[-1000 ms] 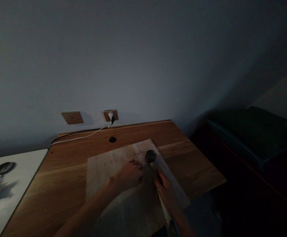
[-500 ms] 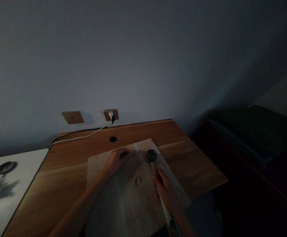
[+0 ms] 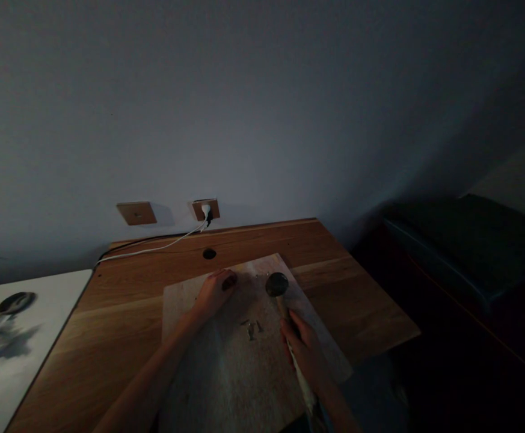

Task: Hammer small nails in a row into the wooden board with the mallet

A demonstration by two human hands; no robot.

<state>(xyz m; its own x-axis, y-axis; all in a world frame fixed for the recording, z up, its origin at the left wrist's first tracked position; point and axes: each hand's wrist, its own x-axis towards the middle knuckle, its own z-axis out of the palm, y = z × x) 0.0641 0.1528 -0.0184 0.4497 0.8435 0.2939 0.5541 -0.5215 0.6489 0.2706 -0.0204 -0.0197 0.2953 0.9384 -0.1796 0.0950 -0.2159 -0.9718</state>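
My right hand (image 3: 305, 343) is wrapped round the pale handle of a hammer (image 3: 276, 285), whose dark, round head is over the upper right of a worn wooden board (image 3: 226, 379). My left hand (image 3: 216, 291) rests at the board's upper left, its fingers curled in. Whatever those fingers may hold is hidden. Several small metal pieces that look like nails (image 3: 251, 331) lie between the two hands on the board. A couple of tiny pieces show near the hammer head, too small to make out.
The board lies on a wooden table (image 3: 122, 313) against a wall. A cable hole (image 3: 208, 254), cables (image 3: 149, 249) and a wall socket (image 3: 205, 209) are behind it. At left, a white surface (image 3: 59, 294) bears a dark oval and a greyish shape. The right side is very dark.
The whole view has shifted slightly, so things sit a little further right. Both hands and the hammer keep almost the same places on the board.
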